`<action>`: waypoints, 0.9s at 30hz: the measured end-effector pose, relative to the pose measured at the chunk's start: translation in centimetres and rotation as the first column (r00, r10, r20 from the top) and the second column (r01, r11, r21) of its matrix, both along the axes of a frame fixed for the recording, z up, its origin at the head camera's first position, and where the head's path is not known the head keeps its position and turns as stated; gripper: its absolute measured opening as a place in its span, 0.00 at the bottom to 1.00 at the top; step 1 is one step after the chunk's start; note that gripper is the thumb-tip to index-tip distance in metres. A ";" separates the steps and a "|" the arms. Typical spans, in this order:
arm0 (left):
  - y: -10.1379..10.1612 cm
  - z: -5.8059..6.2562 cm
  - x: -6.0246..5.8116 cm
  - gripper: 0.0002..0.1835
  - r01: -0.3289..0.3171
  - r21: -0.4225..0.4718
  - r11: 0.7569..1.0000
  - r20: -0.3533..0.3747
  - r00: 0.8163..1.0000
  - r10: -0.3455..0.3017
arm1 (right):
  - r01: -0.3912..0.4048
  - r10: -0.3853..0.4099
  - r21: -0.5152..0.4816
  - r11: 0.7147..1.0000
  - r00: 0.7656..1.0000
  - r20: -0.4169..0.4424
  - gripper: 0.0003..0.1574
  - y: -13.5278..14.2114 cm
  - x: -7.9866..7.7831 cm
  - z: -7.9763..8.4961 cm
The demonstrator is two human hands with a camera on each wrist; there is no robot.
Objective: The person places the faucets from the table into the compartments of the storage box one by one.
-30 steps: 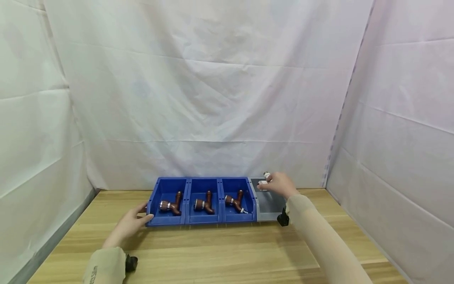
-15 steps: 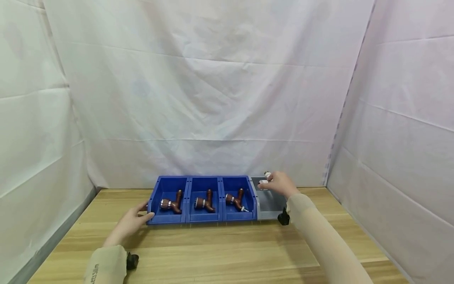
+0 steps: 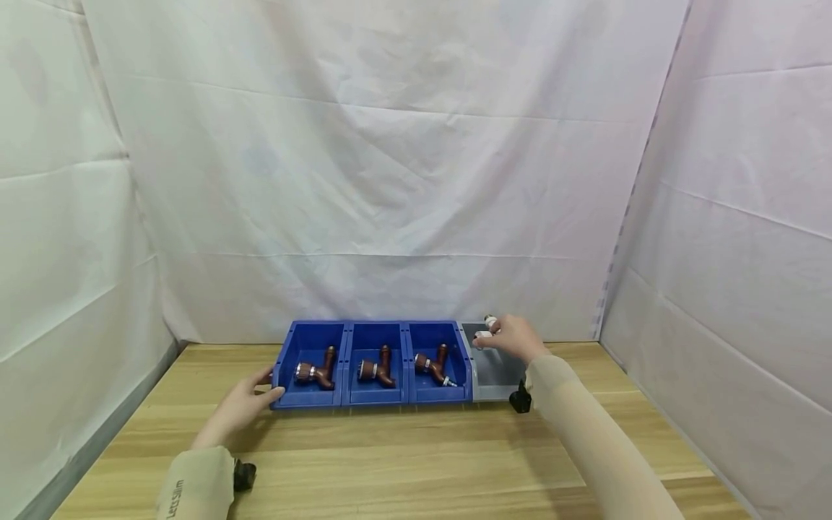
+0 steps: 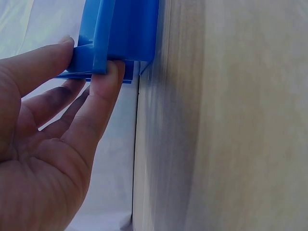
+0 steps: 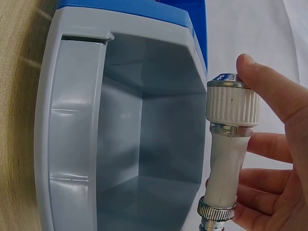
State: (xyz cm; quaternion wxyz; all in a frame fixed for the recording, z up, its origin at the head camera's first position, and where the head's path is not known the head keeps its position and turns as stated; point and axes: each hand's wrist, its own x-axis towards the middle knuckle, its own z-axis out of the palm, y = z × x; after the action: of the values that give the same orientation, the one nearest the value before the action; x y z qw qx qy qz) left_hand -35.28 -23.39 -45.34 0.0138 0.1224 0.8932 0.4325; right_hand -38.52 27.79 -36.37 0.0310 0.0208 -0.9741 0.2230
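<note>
My right hand (image 3: 516, 338) holds a white valve (image 5: 228, 154) with a ribbed knob and metal collars, just above the grey bin (image 3: 494, 372). In the right wrist view, the thumb of that hand (image 5: 284, 159) lies on the knob's end and the other fingers are behind the valve body. My left hand (image 3: 242, 406) pinches the front left edge of the leftmost blue bin (image 3: 302, 350). The left wrist view shows thumb and fingers on either side of the blue wall (image 4: 102, 38).
Blue bins stand in a row left of the grey one. Each of the three blue bins holds one brown valve: left (image 3: 318, 374), middle (image 3: 377, 371) and right (image 3: 434, 367). Below is a wooden table (image 3: 390, 455); white cloth (image 3: 364, 180) hangs behind and at both sides.
The head view has shifted slightly, so the bins appear a little higher. Both hands stay in place, the left on the blue bin and the right on the white valve.
</note>
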 end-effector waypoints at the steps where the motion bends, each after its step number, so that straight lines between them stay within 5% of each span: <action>1: 0.0 0.0 0.0 0.35 0.003 0.001 1.000 -0.001 1.000 -0.003 | -0.002 0.002 0.003 1.000 1.000 0.003 0.27 0.0 0.0 0.0; 27: 0.0 0.0 0.1 0.35 0.002 0.014 1.000 0.007 1.000 -0.003 | -0.017 0.017 -0.010 1.000 1.000 -0.008 0.29 -0.1 -0.3 -1.3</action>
State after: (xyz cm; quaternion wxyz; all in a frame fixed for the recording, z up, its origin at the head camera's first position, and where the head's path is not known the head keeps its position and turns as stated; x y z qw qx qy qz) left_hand -35.16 -23.39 -45.30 0.0166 0.1221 0.8899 0.4393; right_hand -38.86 27.66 -37.65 0.0329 0.0297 -0.9726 0.2282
